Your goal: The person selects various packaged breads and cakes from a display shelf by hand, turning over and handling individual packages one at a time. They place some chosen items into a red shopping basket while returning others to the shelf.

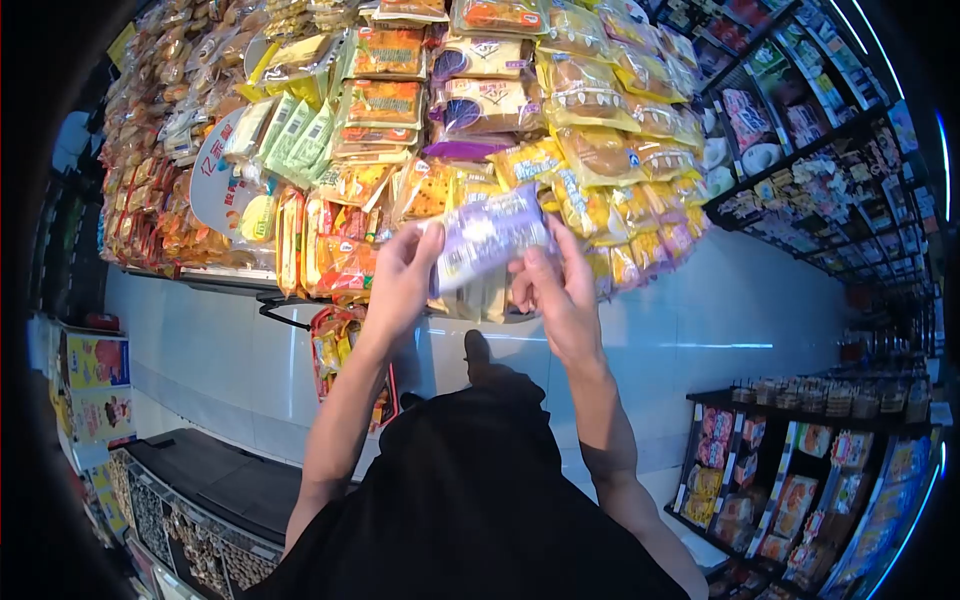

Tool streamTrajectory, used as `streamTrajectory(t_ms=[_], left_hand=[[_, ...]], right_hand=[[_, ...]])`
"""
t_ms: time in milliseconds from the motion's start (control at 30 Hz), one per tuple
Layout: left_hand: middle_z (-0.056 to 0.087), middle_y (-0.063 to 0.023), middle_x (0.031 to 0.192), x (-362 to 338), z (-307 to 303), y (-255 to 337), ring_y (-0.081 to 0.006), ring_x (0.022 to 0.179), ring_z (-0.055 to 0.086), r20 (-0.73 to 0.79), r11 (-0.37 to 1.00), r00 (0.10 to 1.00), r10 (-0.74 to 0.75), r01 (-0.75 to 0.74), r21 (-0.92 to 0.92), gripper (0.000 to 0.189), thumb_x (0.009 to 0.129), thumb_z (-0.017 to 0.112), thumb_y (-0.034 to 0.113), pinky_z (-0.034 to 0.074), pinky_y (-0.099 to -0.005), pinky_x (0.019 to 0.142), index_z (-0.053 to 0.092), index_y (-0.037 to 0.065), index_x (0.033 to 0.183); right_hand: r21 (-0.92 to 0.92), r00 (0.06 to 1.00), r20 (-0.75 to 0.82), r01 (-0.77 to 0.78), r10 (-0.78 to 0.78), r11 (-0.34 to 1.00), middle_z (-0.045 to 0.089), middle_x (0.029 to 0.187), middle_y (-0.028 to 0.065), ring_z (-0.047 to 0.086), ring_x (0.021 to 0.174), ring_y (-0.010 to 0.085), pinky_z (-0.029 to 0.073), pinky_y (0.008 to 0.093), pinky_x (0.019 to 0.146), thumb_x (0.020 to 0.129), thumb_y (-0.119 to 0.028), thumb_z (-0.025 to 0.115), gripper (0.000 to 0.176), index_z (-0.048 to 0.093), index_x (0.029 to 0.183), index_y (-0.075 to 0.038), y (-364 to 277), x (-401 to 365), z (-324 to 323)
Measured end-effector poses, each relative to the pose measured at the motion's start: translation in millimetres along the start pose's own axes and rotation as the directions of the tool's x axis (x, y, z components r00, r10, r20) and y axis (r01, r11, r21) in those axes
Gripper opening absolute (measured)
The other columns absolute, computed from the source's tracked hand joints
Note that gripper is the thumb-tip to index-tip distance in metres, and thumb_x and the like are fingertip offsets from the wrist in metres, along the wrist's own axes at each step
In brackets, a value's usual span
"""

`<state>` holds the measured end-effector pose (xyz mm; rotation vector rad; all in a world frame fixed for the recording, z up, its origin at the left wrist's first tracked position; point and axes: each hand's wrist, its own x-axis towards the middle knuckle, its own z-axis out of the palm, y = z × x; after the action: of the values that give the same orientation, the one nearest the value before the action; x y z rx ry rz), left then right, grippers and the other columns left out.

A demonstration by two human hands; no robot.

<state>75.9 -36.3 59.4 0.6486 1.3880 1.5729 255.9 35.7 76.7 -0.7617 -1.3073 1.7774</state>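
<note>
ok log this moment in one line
left hand: grips purple packet, left edge | right hand: grips its right edge | behind: snack display, bagged goods

The packet (pixel 490 235) is pale purple and white, with dark print, perhaps a label. At its one o'clock, yellow bags (pixel 585 90); at ten o'clock, light green packs (pixel 295 135); at nine o'clock, orange-red wrappers (pixel 340 262). The garment (pixel 470 500) at six o'clock is black.
</note>
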Motion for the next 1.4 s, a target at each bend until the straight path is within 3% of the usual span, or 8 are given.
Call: streamTrajectory(t_ms=[133,333,533,1000,1133,1333,1367,1400], left_hand=[[0.063,-0.0029,0.076,88,14,-6,-0.0089,0.062,0.055,-0.059,0.986,0.997,-0.041,0.05,0.16,0.039,0.101,0.058,0.036,0.043,-0.0255,0.056,0.064,-0.003,0.103],[0.06,-0.0034,0.072,140,39,-13,-0.0108,0.059,0.053,-0.222,0.958,0.975,0.022,0.043,0.285,0.042,0.1,0.059,0.037,0.043,-0.028,0.055,0.064,-0.005,0.103],[0.062,-0.0043,0.083,140,43,-15,-0.0104,0.065,0.056,-0.32,0.953,0.947,0.039,0.061,0.297,0.038,0.1,0.06,0.033,0.049,-0.0284,0.055,0.058,-0.002,0.115],[0.054,0.0015,0.071,110,41,6,-0.0039,0.053,0.042,-0.358,0.868,0.917,0.174,0.028,0.495,0.037,0.105,0.052,0.026,0.038,-0.0219,0.05,0.054,-0.004,0.126],[0.067,-0.0107,0.104,82,30,16,-0.0104,0.088,0.065,-0.337,0.93,0.891,0.302,-0.199,0.308,0.032,0.107,0.044,0.018,0.054,-0.0237,0.07,0.05,-0.003,0.131],[0.065,-0.0131,0.111,31,93,30,-0.0096,0.09,0.061,-0.138,0.865,0.951,0.278,-0.185,0.467,0.034,0.107,0.044,0.016,0.05,-0.024,0.076,0.047,-0.002,0.136],[0.065,-0.0127,0.11,27,103,30,-0.0091,0.088,0.059,-0.058,0.871,0.977,0.207,-0.157,0.465,0.036,0.107,0.045,0.016,0.049,-0.0238,0.075,0.045,-0.002,0.138],[0.065,-0.0123,0.109,24,114,30,-0.0086,0.087,0.058,0.022,0.876,0.991,0.133,-0.127,0.465,0.038,0.106,0.046,0.016,0.047,-0.0236,0.075,0.042,-0.002,0.14]], right_hand=[[-0.146,0.982,0.1,0.176,-0.162,0.974,0.062,0.094,0.0068,0.056,0.069,0.0072,0.047,0.0215,0.065,0.1,-0.014,0.059,0.066,0.022,0.152,0.003,-4,34,-22],[-0.292,0.954,0.26,0.225,-0.149,0.93,0.064,0.088,0.0035,0.054,0.063,0.0062,0.045,0.0227,0.059,0.096,-0.01,0.063,0.05,0.043,0.141,0.002,3,50,-37],[-0.356,0.917,0.359,0.304,-0.171,0.884,0.064,0.09,0.0098,0.061,0.068,0.0169,0.049,0.0281,0.062,0.09,-0.003,0.067,0.026,0.063,0.115,0.001,-14,52,-49],[-0.37,0.905,0.284,0.408,-0.316,0.835,0.063,0.089,0.0141,0.066,0.077,0.0317,0.052,0.0381,0.066,0.089,-0.003,0.067,0.017,0.062,0.105,0.001,-39,52,-79],[-0.318,0.923,0.267,0.355,-0.277,0.879,0.063,0.087,0.0107,0.063,0.071,0.0227,0.051,0.0325,0.062,0.09,-0.003,0.068,0.035,0.057,0.123,0.0,-35,42,-81],[-0.155,0.997,0.002,0.079,-0.08,0.985,0.062,0.098,0.0103,0.06,0.075,0.0135,0.051,0.0302,0.069,0.088,-0.016,0.077,0.073,0.035,0.146,-0.001,-40,30,-94],[-0.102,0.975,-0.081,0.2,-0.209,0.974,0.061,0.103,0.0108,0.06,0.08,0.0127,0.051,0.0321,0.072,0.086,-0.02,0.079,0.075,0.036,0.145,0.001,-36,35,-97],[-0.308,0.958,-0.055,0.253,-0.283,0.917,0.061,0.106,0.0098,0.059,0.086,0.0122,0.051,0.0294,0.074,0.089,-0.018,0.075,0.069,0.037,0.143,0.002,-39,36,-112]])
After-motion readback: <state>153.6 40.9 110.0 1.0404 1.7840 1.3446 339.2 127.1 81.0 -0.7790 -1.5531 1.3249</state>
